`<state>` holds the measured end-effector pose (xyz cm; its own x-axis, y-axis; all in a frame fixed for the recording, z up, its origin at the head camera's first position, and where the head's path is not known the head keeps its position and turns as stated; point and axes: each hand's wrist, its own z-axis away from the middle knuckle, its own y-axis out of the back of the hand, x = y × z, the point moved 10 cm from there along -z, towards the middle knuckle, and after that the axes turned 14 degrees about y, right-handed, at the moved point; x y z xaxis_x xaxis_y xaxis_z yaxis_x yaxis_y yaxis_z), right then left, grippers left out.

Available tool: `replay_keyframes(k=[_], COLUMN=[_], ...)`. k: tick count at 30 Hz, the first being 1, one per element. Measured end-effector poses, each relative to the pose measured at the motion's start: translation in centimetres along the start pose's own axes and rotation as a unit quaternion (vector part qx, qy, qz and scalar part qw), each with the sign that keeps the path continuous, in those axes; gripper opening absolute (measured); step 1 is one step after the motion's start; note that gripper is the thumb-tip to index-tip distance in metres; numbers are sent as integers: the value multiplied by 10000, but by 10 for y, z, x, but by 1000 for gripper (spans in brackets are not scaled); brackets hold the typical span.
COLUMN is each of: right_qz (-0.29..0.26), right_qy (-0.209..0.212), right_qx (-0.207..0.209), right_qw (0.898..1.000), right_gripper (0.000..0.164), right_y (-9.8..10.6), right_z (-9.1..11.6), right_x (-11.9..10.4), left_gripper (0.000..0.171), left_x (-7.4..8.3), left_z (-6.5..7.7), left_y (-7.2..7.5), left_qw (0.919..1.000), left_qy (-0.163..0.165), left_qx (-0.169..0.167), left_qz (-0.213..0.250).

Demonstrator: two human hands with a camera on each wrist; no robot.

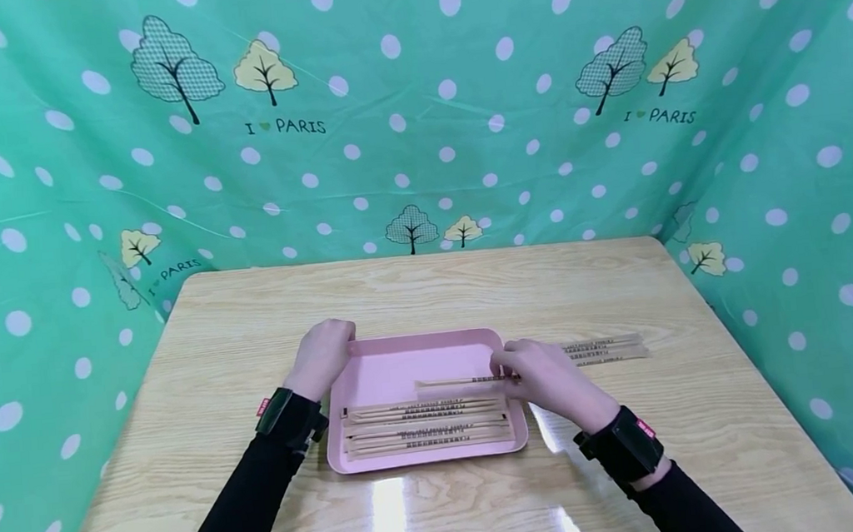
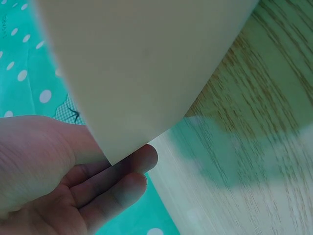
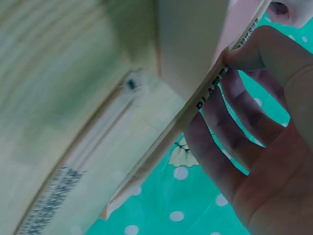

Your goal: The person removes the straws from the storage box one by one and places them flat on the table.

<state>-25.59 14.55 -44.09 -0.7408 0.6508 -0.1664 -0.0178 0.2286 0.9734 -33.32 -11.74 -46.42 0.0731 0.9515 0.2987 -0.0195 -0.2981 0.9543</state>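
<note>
A pink rectangular tray (image 1: pixel 419 357) lies on the table, with several paper-wrapped straws (image 1: pixel 428 434) side by side in its near half. At the tray's far left corner, my left hand (image 1: pixel 324 357) grips the rim; its fingers wrap the edge in the left wrist view, where the tray wall (image 2: pixel 142 73) hides the thumb. My right hand (image 1: pixel 556 379) is over the tray's right rim. It pinches one wrapped straw (image 1: pixel 446 382) near its right part, between thumb and fingers (image 3: pixel 234 98). This straw extends leftward over the tray, printed lettering along it.
Several more wrapped straws (image 1: pixel 609 350) lie on the wooden table (image 1: pixel 413 292) to the right of the tray, partly behind my right hand. A green dotted cloth (image 1: pixel 419 166) stands around the table's back and sides.
</note>
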Motion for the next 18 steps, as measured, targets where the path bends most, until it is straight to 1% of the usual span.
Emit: replay_keyframes(k=[4, 10, 14, 18], right_qz=[68, 48, -21, -79], right_qy=[-3, -255, -190, -177], right_qx=[112, 133, 224, 230], right_qw=[9999, 9996, 9996, 9995], right_gripper=[22, 24, 24, 24], right_y=[2, 8, 13, 13], right_z=[11, 30, 40, 49], right_x=[6, 22, 28, 34], left_gripper=[19, 16, 17, 17], left_x=[0, 2, 2, 2], left_z=[-1, -1, 0, 0], left_y=[-1, -3, -3, -2], left_qw=[10000, 10000, 9999, 9999], left_qy=[-1, 0, 29, 46], left_qx=[0, -83, -130, -89], left_qz=[22, 19, -29, -11])
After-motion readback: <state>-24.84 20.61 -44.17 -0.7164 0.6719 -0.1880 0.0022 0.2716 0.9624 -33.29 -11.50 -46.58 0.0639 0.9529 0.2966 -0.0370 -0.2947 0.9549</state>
